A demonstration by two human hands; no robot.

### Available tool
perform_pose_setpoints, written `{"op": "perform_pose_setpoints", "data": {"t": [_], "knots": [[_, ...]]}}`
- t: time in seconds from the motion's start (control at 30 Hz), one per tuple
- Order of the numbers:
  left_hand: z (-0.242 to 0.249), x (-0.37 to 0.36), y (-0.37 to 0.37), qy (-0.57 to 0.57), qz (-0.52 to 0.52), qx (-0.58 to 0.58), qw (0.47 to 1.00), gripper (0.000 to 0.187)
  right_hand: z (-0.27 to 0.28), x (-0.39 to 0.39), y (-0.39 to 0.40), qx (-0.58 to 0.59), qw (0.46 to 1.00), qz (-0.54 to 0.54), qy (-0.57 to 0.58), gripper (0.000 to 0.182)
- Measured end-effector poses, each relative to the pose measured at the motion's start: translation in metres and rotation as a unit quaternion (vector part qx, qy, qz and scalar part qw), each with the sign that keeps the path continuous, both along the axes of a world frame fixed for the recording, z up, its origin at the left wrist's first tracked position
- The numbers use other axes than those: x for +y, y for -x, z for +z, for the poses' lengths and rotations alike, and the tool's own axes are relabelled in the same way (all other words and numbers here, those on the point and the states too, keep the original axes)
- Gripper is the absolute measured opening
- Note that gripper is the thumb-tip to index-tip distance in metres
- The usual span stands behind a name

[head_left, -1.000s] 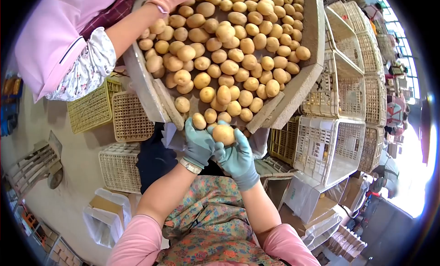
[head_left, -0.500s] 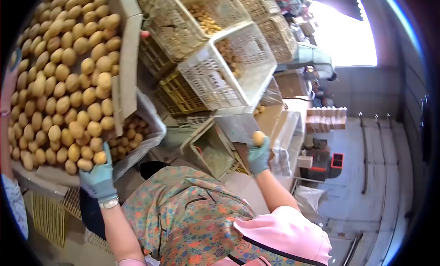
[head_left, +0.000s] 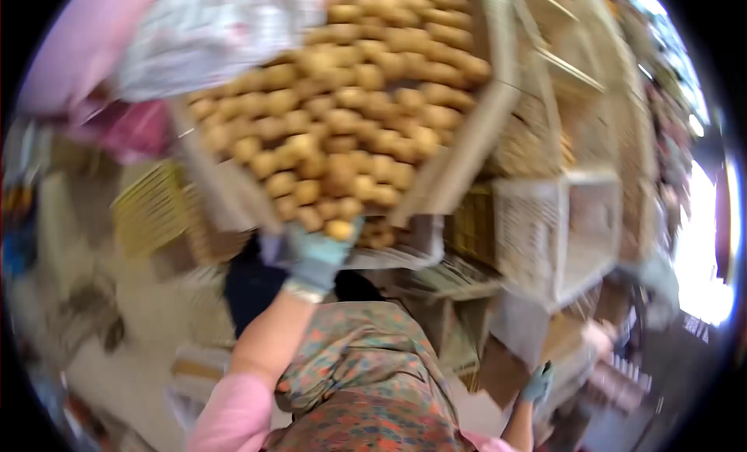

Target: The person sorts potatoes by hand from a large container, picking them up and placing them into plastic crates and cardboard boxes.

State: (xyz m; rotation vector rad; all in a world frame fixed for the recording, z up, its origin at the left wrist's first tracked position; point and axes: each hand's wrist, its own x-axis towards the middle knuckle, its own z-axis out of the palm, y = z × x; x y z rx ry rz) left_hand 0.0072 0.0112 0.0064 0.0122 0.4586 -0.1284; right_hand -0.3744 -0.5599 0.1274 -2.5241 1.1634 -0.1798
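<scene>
My left hand (head_left: 315,253), in a light blue-green glove, is at the near mouth of a tray of round to oval yellow-brown produce (head_left: 342,121), which looks like fruit or potatoes. Its fingers curve around one brighter yellow-brown piece (head_left: 339,230). A lined crate (head_left: 412,253) with smaller brown pieces shows beneath the mouth. Low on the right, my right hand (head_left: 537,383), gloved alike, is beside a cardboard box (head_left: 502,366). Motion smears its fingers, and I cannot make out anything in it.
White plastic crates (head_left: 533,218) are stacked right of the tray, some with produce inside. A greenish bin (head_left: 459,335) stands below them. Another person's patterned sleeve (head_left: 210,43) covers the tray's upper left. A yellow basket (head_left: 152,207) lies at left.
The view has swung, so the tray now appears more central. My right hand has moved lower in view; the piece it held earlier is no longer visible. My left hand stays at the tray's mouth.
</scene>
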Motion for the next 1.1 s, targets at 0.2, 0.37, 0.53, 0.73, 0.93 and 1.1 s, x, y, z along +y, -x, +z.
{"op": "perform_pose_setpoints", "data": {"t": [0.2,0.37,0.53,0.73,0.93,1.1], "knots": [[-0.005,-0.009,0.007,0.094,0.023,-0.028,0.995,0.065,-0.017,0.295,-0.246,0.093,0.798,0.573,-0.160,0.038],[-0.007,-0.001,0.020,0.123,0.019,0.023,0.992,0.064,-0.035,0.389,-0.303,-0.007,0.726,0.666,-0.172,0.036],[-0.012,0.001,0.027,0.011,-0.004,0.014,1.000,0.059,-0.038,0.440,-0.356,-0.107,0.804,0.560,-0.167,0.026],[0.000,0.005,0.020,0.075,0.029,0.059,0.995,0.064,-0.046,0.499,-0.392,0.083,0.838,0.538,0.042,0.049],[-0.059,-0.004,0.043,0.043,0.029,-0.036,0.998,0.061,-0.043,0.507,-0.388,0.126,0.856,0.499,0.048,0.050],[-0.011,-0.004,0.028,0.027,-0.003,0.167,0.986,0.073,-0.066,0.484,-0.397,0.024,0.858,0.507,-0.080,0.046]]}}
